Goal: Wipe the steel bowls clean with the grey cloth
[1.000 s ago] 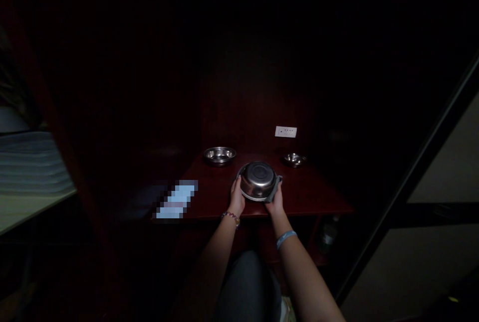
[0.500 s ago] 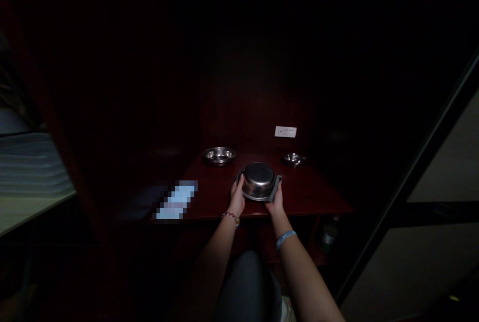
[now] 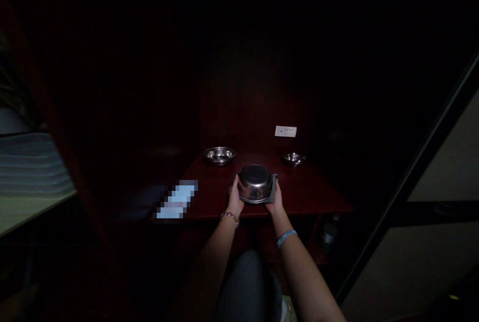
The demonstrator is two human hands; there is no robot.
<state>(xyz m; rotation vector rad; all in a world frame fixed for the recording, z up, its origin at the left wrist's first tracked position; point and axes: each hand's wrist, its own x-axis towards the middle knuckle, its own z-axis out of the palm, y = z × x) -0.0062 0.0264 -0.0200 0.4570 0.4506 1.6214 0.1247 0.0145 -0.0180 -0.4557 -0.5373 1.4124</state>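
Observation:
Between my two hands is a shiny metal bowl [image 3: 255,180], turned with its base up toward me. My left hand [image 3: 235,199] grips its left side, the thumb lying along the wall. On the right side, my right hand [image 3: 276,201] presses a grey cloth [image 3: 273,190] against the bowl. The bowl is over the front part of the dark red desk [image 3: 299,197]; whether it touches the wood I cannot tell. Its inside is hidden. Behind it to the left stands a wide metal bowl [image 3: 219,155], and to the right a smaller metal bowl [image 3: 294,159], both facing up.
A blurred-out bright rectangle [image 3: 175,202] lies at the desk's left. A white wall socket [image 3: 286,131] is on the back panel. Stacked pale trays [image 3: 33,165] sit on a shelf at far left. Under the desk at right is a bottle [image 3: 328,236]. Surroundings are very dark.
The held bowl has shifted slightly left and toward me, its base tipping a little. Both hands keep their hold, and the cloth moves with the right hand. The other bowls have not moved.

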